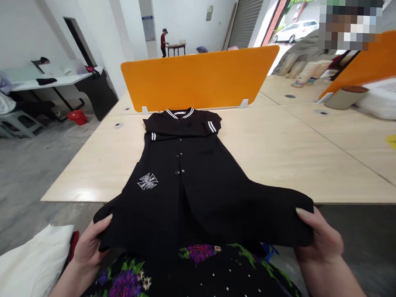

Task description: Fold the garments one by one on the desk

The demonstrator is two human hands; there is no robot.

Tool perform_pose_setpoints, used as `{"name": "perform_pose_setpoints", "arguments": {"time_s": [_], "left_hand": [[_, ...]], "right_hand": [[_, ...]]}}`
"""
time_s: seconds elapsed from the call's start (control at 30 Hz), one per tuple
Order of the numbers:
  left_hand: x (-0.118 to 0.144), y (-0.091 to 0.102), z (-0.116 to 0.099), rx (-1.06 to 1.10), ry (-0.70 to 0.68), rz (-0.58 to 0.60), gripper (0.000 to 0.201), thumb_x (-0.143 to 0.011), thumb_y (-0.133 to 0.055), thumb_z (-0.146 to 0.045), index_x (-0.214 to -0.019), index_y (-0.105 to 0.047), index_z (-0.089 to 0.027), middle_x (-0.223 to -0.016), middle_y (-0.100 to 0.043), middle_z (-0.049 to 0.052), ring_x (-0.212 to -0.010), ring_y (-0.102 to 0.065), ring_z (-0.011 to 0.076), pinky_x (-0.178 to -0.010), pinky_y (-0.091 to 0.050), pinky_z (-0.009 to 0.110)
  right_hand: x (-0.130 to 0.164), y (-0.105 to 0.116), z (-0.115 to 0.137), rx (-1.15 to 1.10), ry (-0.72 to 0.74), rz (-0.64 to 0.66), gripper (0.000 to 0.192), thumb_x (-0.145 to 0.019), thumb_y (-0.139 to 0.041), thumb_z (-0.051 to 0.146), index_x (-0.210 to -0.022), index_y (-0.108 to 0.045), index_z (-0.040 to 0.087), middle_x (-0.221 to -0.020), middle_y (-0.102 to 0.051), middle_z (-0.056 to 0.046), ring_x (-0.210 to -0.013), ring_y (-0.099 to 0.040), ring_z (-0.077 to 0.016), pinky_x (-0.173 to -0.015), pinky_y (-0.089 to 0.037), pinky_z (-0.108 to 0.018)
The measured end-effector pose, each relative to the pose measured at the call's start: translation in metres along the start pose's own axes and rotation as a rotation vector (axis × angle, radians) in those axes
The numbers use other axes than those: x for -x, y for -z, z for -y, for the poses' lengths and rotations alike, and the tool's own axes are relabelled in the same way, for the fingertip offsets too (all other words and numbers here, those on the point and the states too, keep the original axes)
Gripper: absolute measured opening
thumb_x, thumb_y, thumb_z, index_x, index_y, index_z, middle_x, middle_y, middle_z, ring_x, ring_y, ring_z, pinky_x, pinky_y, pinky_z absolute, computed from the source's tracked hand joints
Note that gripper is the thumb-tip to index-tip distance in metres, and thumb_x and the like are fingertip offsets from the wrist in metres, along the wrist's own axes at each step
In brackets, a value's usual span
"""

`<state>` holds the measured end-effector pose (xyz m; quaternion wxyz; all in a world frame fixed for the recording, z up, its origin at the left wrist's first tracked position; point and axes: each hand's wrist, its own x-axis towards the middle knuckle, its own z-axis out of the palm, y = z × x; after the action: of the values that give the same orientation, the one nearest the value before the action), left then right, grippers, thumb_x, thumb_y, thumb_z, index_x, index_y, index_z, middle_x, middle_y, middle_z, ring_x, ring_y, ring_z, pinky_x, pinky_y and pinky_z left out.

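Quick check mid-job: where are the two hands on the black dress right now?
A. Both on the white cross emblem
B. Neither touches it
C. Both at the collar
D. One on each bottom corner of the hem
D: the left hand and the right hand each grip a bottom corner of the black dress, while its collar lies far off by the orange divider.

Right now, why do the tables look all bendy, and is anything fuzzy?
Head view: the wide lens bows the table edges and the orange divider; bright daylight washes out the doorway top right; the black dress, held at its hem by the left hand and right hand, stays sharp.
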<state>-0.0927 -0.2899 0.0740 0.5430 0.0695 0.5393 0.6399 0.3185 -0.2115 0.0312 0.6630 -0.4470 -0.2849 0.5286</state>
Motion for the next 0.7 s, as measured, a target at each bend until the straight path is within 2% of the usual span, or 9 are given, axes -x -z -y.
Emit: {"name": "perform_pose_setpoints", "arguments": {"time_s": [0.1, 0.17, 0.27, 0.33, 0.43, 0.53, 0.6, 0.7], "left_hand": [[-0.002, 0.009, 0.004, -0.021, 0.021, -0.04, 0.022, -0.054, -0.066, 0.0, -0.07, -0.067, -0.015, -0.06, -0.07, 0.003, -0.046, -0.065, 0.0187, -0.04, -0.056, 0.022], [-0.004, 0.01, 0.003, -0.031, 0.017, -0.065, 0.024, -0.055, -0.063, 0.0, -0.074, -0.068, -0.014, -0.062, -0.072, 0.004, -0.045, -0.066, 0.0195, -0.036, -0.054, 0.021], [-0.009, -0.001, -0.004, -0.035, 0.009, -0.062, 0.02, -0.063, -0.06, -0.001, -0.076, -0.068, -0.013, -0.06, -0.07, 0.003, -0.04, -0.063, 0.0181, -0.029, -0.049, 0.02], [-0.02, -0.017, -0.01, -0.028, -0.01, -0.029, 0.014, -0.07, -0.057, -0.003, -0.075, -0.066, -0.014, -0.06, -0.07, 0.003, -0.042, -0.063, 0.0172, -0.033, -0.052, 0.022], [-0.052, -0.048, -0.021, -0.013, -0.052, 0.051, 0.016, -0.083, -0.05, -0.008, -0.079, -0.065, -0.013, -0.064, -0.07, 0.004, -0.05, -0.067, 0.0158, -0.044, -0.057, 0.022], [-0.1, -0.075, -0.027, 0.0, -0.105, 0.214, 0.027, -0.095, -0.041, -0.024, -0.089, -0.064, -0.01, -0.083, -0.073, 0.012, -0.075, -0.072, 0.0186, -0.064, -0.06, 0.026], [-0.13, -0.083, -0.024, -0.051, -0.122, 0.277, 0.036, -0.096, -0.039, -0.036, -0.091, -0.062, -0.008, -0.096, -0.071, 0.018, -0.091, -0.07, 0.022, -0.078, -0.059, 0.031], [-0.159, -0.077, -0.013, -0.266, -0.169, 0.214, 0.029, -0.089, -0.053, -0.038, -0.089, -0.059, -0.009, -0.095, -0.07, 0.017, -0.09, -0.069, 0.0214, -0.086, -0.055, 0.034]], "right_hand": [[0.004, 0.005, -0.004, -0.021, 0.01, 0.015, 0.02, -0.055, -0.077, 0.032, -0.074, -0.073, 0.026, -0.076, -0.075, -0.005, -0.09, -0.07, -0.0344, -0.089, -0.056, -0.046], [0.004, 0.003, -0.003, -0.025, -0.004, -0.006, 0.019, -0.055, -0.078, 0.031, -0.073, -0.073, 0.026, -0.072, -0.074, -0.004, -0.089, -0.071, -0.034, -0.09, -0.055, -0.046], [-0.005, -0.007, 0.001, -0.033, -0.009, -0.024, 0.019, -0.058, -0.077, 0.032, -0.075, -0.072, 0.025, -0.068, -0.073, -0.003, -0.084, -0.071, -0.0316, -0.087, -0.057, -0.045], [-0.02, -0.018, 0.003, -0.045, -0.007, 0.009, 0.019, -0.061, -0.075, 0.031, -0.078, -0.072, 0.024, -0.07, -0.073, -0.003, -0.081, -0.072, -0.0288, -0.082, -0.059, -0.041], [-0.057, -0.04, 0.0, -0.072, -0.024, 0.052, 0.017, -0.064, -0.075, 0.03, -0.079, -0.069, 0.023, -0.076, -0.073, -0.001, -0.076, -0.071, -0.0233, -0.071, -0.062, -0.035], [-0.104, -0.06, -0.014, -0.075, -0.051, 0.121, 0.018, -0.071, -0.072, 0.035, -0.081, -0.067, 0.021, -0.082, -0.073, -0.003, -0.082, -0.071, -0.0224, -0.076, -0.061, -0.036], [-0.13, -0.064, -0.028, -0.015, -0.1, 0.177, 0.024, -0.076, -0.07, 0.042, -0.081, -0.065, 0.019, -0.087, -0.072, -0.007, -0.089, -0.07, -0.0243, -0.083, -0.059, -0.039], [-0.149, -0.057, -0.049, 0.091, -0.131, 0.181, 0.03, -0.072, -0.073, 0.046, -0.081, -0.065, 0.018, -0.091, -0.07, -0.01, -0.094, -0.069, -0.0253, -0.088, -0.056, -0.04]]}}
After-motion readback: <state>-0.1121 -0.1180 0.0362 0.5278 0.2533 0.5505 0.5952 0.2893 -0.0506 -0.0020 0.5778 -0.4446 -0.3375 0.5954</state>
